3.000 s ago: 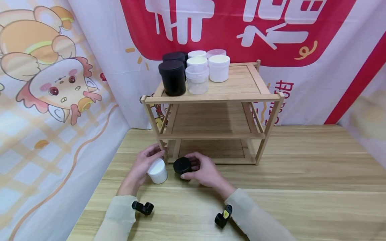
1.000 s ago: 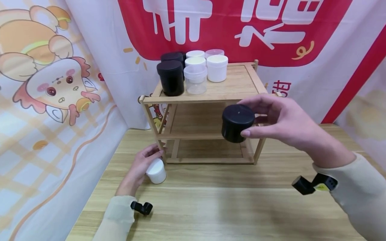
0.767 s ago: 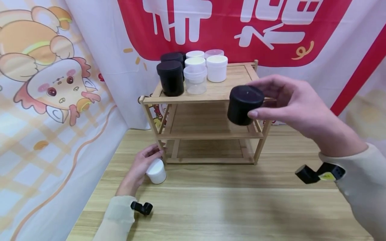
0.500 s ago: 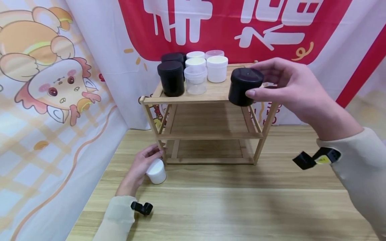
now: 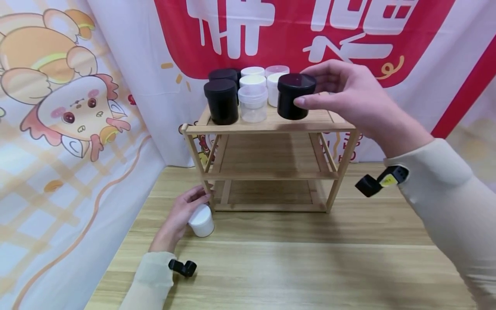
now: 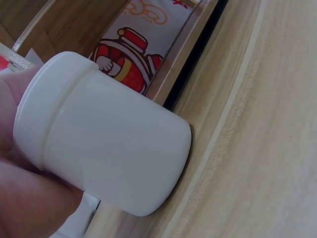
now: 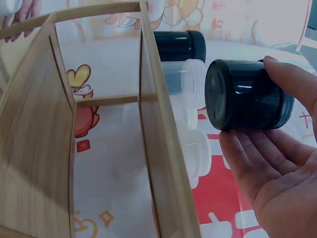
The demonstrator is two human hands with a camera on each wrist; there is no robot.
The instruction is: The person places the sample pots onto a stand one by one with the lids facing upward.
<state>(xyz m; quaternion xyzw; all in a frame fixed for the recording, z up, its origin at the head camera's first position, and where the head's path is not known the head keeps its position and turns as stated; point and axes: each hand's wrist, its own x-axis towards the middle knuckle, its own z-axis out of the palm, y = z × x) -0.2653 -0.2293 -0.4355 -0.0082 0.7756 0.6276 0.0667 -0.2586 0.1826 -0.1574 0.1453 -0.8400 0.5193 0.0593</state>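
Note:
My right hand (image 5: pixel 341 88) grips a black lidded jar (image 5: pixel 293 101) between thumb and fingers, over the front of the wooden rack's (image 5: pixel 271 128) top shelf. In the right wrist view, the black jar (image 7: pixel 242 94) is tipped toward the camera, its base visible and apart from the shelf board. On the table by the rack's front left leg stands a white lidded jar (image 5: pixel 202 221), held at its lid by my left hand (image 5: pixel 182 213). The left wrist view has this white jar (image 6: pixel 114 144) up close, with part of the hand (image 6: pixel 34 203) round the lid; some fingers are hidden.
Several jars crowd the top shelf's left and middle: a front black jar (image 5: pixel 221 103), a clear jar (image 5: pixel 253 105) and a white jar (image 5: pixel 273 92) partly behind the held one. Below are a middle shelf (image 5: pixel 267 155) and a bottom shelf (image 5: pixel 271 191). Printed cloth (image 5: pixel 128 64) hangs behind.
My right hand picked up the black jar from the table beside the white one, carried it right and up, then left over the top shelf. My left hand and the white jar have stayed put.

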